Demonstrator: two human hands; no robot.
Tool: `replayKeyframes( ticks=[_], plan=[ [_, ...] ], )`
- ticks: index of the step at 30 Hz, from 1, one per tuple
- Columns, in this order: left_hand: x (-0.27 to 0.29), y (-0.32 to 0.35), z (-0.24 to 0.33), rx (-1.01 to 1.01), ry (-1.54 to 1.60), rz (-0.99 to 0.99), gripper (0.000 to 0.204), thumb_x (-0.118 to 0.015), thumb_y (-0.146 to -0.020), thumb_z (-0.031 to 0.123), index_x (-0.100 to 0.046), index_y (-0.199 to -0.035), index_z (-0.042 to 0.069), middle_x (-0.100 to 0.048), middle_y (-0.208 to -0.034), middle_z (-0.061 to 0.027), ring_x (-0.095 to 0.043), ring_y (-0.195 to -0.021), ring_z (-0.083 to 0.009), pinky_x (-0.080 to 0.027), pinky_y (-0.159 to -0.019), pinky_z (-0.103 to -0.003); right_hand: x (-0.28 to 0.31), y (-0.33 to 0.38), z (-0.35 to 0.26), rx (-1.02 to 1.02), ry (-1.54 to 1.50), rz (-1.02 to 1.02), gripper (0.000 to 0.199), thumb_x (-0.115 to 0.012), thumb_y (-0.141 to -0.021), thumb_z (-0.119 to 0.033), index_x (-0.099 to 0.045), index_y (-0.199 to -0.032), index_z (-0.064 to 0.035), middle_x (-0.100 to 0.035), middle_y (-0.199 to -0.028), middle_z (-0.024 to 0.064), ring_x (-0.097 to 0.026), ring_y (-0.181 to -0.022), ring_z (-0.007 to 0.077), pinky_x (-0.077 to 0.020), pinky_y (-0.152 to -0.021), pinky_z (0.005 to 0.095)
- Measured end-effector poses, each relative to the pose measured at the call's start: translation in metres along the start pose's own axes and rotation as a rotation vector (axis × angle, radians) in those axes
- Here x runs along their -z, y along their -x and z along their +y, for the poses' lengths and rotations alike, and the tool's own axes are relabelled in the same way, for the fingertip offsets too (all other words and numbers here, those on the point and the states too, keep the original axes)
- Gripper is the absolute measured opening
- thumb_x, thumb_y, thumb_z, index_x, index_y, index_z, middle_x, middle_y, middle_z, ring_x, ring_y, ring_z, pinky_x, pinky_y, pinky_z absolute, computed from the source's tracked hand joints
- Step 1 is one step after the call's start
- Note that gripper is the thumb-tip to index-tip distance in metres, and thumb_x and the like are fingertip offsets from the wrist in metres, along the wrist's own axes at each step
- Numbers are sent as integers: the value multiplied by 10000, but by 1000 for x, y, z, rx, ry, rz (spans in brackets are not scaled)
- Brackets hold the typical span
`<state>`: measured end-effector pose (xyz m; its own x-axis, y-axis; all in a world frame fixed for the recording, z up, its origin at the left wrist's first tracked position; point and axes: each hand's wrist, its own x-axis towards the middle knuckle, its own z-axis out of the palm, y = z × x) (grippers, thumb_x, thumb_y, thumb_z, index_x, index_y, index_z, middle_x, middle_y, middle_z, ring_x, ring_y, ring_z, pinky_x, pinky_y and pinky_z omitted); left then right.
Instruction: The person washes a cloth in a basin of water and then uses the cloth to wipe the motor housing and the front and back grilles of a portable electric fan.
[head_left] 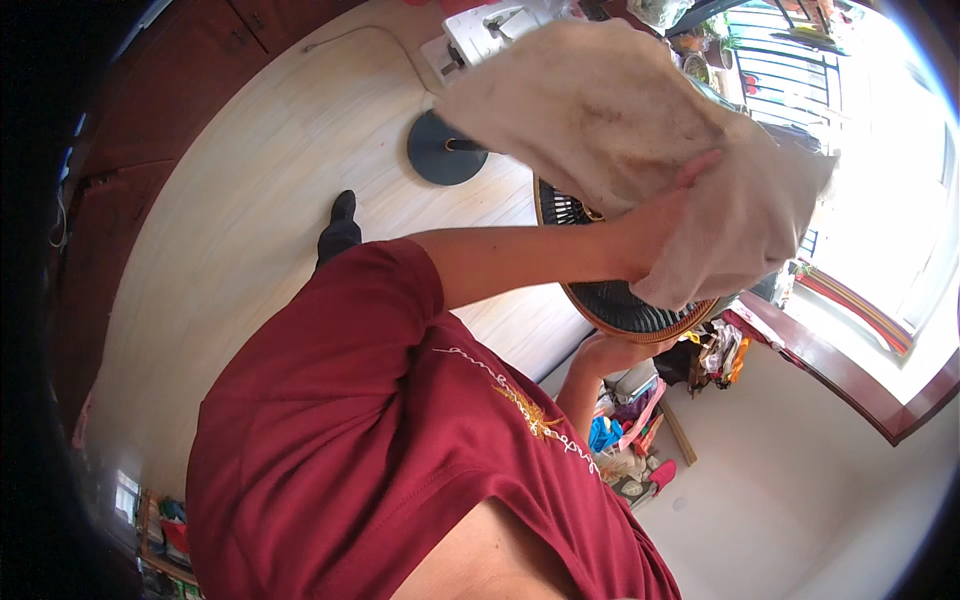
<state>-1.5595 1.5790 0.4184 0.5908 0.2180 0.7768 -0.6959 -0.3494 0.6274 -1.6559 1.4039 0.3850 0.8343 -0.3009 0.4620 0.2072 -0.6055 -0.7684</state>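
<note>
My left arm reaches across to the right, and my left hand point(690, 180) is closed in a beige cloth point(600, 100). Brownish stains mark the cloth, which hangs loosely round the hand and hides most of its fingers. Behind the cloth is the round head of a standing fan point(640, 312), with a dark wire guard and an orange-gold rim. My right hand point(625, 352) grips the rim at its near edge; its fingertips are partly hidden. The fan's round dark base point(445, 150) stands on the floor, and the cloth covers part of the guard.
A white sewing machine point(490, 35) is at the top, with a cable point(385, 38) trailing over the pale floor point(230, 200). Potted plants point(720, 50) line the bright barred window. Folded clothes point(630, 415) are piled at the right, beside a white wall. Dark red cabinets point(165, 100) stand left.
</note>
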Motion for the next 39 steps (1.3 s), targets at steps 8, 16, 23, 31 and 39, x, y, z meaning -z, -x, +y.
replayKeyframes(
  ticks=[8,16,23,31,39],
  plan=[
    [-11,13,-58,-6,-54,384,642,-621,-848,306,-395,-1443,221,-279,-1536,-89,-265,-1416,-278,-258,-1111,-455,-9,-3,-16,-103,-225,55,543,-221,-1049,-412,-306,-1413,-17,-377,-1397,147,-430,-1272,263,-380,-1072,398],
    [-38,61,-96,931,392,427,579,-590,-862,276,-418,-1406,177,-322,-1505,-95,-310,-1387,-270,-284,-1109,-422,-12,1,-18,-112,-170,81,591,-221,-1041,-461,-292,-1428,-20,-379,-1399,143,-426,-1284,256,-368,-1080,377],
    [-32,76,-135,1195,272,591,524,-556,-878,246,-431,-1375,137,-356,-1476,-105,-340,-1365,-260,-298,-1108,-403,-6,4,-3,-89,-184,66,589,-204,-1044,-447,-270,-1441,-17,-353,-1424,153,-421,-1292,269,-339,-1096,392],
    [-23,74,-134,1203,216,574,464,-518,-897,212,-447,-1340,91,-394,-1443,-117,-375,-1340,-248,-313,-1108,-380,-1,6,8,-9,-66,104,489,-310,-1052,-270,-261,-1448,12,-372,-1399,166,-404,-1291,288,-330,-1096,390],
    [-56,57,-36,837,160,146,411,-480,-916,177,-463,-1304,45,-433,-1410,-129,-409,-1315,-236,-329,-1107,-358,-12,0,-15,-170,-235,129,554,-238,-1039,-425,-327,-1408,-21,-406,-1368,128,-456,-1249,238,-394,-1056,379]
  ],
)
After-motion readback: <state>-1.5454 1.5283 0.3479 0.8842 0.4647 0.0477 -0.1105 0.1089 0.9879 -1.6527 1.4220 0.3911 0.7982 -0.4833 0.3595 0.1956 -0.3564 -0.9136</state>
